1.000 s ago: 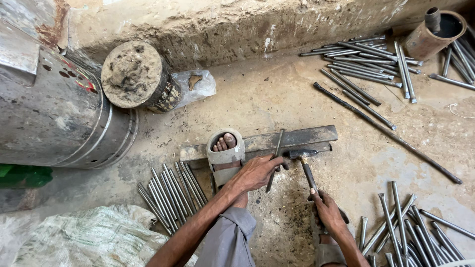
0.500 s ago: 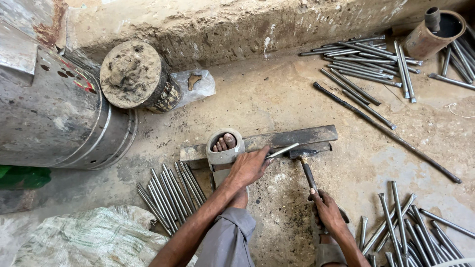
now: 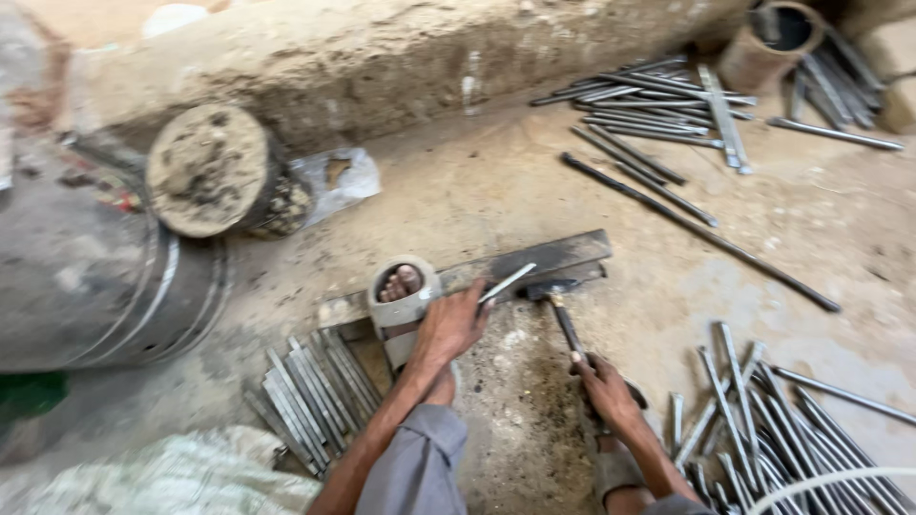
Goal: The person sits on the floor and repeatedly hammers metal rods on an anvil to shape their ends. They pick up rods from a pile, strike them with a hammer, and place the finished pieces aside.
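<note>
The left hand [image 3: 450, 324] has its grip clenched around one end of a short metal rod [image 3: 506, 283], which slants up and to the right from the fingers and lies across the top of a long dark steel bar [image 3: 534, 267] resting on the floor. The right hand [image 3: 601, 386] is closed around the lower end of a hammer [image 3: 563, 310]; the handle runs up from the fist and the dark head sits against the near edge of the steel bar, just beside the free end of the rod.

Just left of the left hand, a foot in a pale sandal [image 3: 401, 300] presses on the steel bar, toes pointing away. The left forearm runs down over a knee in grey cloth [image 3: 415, 467].

On the dusty floor [image 3: 477, 191], a row of flat metal strips [image 3: 305, 386] lies side by side to the left of the foot. To the right of the hammer hand, a loose heap of thin rods [image 3: 763, 420] spreads toward the lower right corner. Farther away, near the mud wall, a second bundle of rods [image 3: 649, 105] lies next to a rusty pipe section [image 3: 773, 38]. One long rod [image 3: 697, 229] lies alone at a slant between the two heaps. At the far left sit a big grey drum [image 3: 86, 286] on its side and a round block caked in mud [image 3: 205, 167]. A pale sack [image 3: 172, 482] lies bottom left.
</note>
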Tool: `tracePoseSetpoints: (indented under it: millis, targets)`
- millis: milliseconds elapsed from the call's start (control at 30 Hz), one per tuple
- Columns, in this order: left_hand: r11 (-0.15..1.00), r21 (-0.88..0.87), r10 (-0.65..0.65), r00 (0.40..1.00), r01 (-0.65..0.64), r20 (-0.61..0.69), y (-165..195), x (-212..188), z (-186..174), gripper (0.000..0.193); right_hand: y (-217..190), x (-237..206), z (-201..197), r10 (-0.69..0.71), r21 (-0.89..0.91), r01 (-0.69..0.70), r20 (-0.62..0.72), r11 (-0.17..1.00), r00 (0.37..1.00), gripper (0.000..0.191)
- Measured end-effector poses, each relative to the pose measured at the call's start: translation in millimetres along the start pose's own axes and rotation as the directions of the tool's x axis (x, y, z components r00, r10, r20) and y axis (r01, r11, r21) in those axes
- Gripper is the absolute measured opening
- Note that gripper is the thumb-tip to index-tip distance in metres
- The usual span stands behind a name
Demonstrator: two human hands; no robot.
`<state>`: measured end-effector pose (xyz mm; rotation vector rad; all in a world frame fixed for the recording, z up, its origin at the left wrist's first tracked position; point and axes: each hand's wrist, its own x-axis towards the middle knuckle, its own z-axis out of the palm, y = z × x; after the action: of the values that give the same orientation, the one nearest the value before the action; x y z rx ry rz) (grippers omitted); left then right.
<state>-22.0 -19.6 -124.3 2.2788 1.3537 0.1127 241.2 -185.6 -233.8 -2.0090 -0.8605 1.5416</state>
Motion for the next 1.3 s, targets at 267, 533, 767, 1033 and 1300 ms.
tracePoseSetpoints:
  millis: [267,533,767,1033,1300]
  targets:
    - [0.998,0.057,0.033,0.996,-0.029,-0.080,12.7,1.3,0.6,0.035,4.9,-1.5,-4.9,0.046,-0.091,-0.048,-0.023,0.995,0.999,0.050]
    - [1.000,0.028,0.002,1.000,-0.002,-0.017,14.4,3.1,2.5,0.030,2.1,-8.2,-7.6,0.093,-0.058,-0.093,-0.004,0.994,0.996,0.062]
    - [0.999,0.031,0.017,1.000,-0.017,-0.016,10.0,3.3,5.8,0.030,3.9,-8.2,-7.3,0.080,-0.083,-0.081,-0.017,0.993,0.997,0.057]
    - [0.999,0.041,0.003,1.000,-0.004,0.015,6.8,3.9,8.6,0.031,-2.7,-14.1,-7.6,0.102,-0.051,-0.102,-0.011,0.993,0.995,0.060]
    - [1.000,0.026,0.017,1.000,-0.017,0.003,7.7,2.8,5.6,0.033,5.2,-9.1,-4.8,-0.005,-0.117,0.002,-0.027,0.993,1.000,0.047]
